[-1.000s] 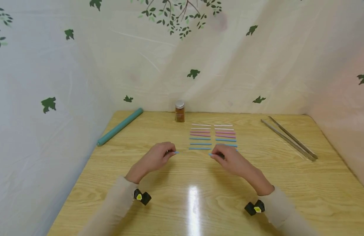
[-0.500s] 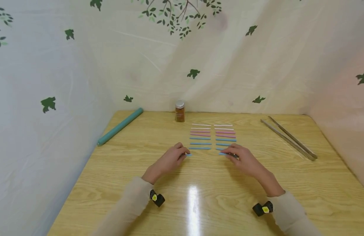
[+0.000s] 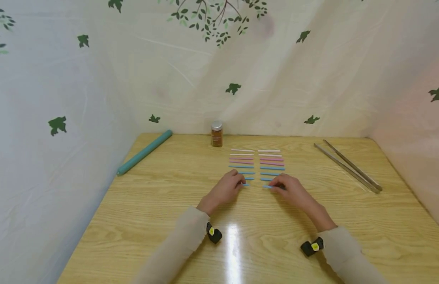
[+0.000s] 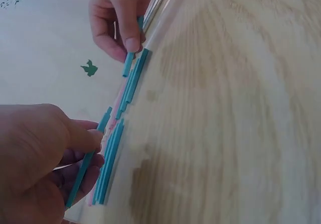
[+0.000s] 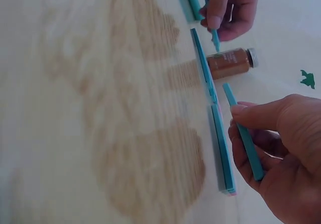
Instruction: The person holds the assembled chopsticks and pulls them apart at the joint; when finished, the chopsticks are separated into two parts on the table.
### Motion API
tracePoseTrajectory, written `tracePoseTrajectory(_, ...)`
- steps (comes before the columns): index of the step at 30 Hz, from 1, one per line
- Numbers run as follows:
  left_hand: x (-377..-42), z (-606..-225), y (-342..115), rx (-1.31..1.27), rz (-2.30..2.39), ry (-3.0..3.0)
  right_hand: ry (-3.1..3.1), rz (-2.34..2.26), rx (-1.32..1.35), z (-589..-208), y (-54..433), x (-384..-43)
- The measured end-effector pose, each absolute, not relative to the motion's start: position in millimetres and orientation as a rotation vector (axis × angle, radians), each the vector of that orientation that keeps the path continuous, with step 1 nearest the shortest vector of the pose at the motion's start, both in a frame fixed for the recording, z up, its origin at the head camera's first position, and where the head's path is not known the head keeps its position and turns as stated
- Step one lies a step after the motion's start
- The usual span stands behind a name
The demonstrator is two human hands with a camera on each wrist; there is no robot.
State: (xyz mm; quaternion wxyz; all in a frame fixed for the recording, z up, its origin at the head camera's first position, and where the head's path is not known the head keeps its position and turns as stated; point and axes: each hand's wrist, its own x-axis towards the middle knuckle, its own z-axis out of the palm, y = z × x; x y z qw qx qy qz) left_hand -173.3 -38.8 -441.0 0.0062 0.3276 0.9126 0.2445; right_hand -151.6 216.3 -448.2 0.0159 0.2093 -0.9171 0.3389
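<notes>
Between thumb and fingers, my left hand (image 3: 226, 188) pinches a thin blue stick (image 4: 83, 176), its far end pointing toward the right hand. My right hand (image 3: 292, 192) likewise pinches a similar blue stick (image 5: 249, 142) between thumb and fingertips. Both hands are near the front end of two side-by-side columns of short sticks laid crosswise. Blue sticks (image 3: 272, 168) lie closest to the hands, with pink sticks (image 3: 271, 159) behind them and white sticks (image 3: 269, 150) farthest back. The left hand partly covers the front blue sticks of its column in the head view.
A jar (image 3: 217, 135) with a silver lid and brown contents stands at the table's back edge. At left lies a green rolled cylinder (image 3: 145, 152). Long metal tongs (image 3: 348, 167) lie at right. Printed cloth (image 3: 191, 98) encloses the wooden table (image 3: 262, 252).
My left hand has moved right with its blue stick, up to the left column. My right hand shifted right earlier, then stayed nearly in place, its stick near the right column.
</notes>
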Motion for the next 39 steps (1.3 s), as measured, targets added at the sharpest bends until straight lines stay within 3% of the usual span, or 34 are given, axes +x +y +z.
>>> tracePoseTrajectory(15,-174,-458,-21,1.022,0.693,2.976,-2.922,0.936,0.647,-454,206,-157)
tracePoseTrajectory(39,-174,-454,-26,1.083,0.575,3.049,-2.878,0.682,0.645,-449,198,-154)
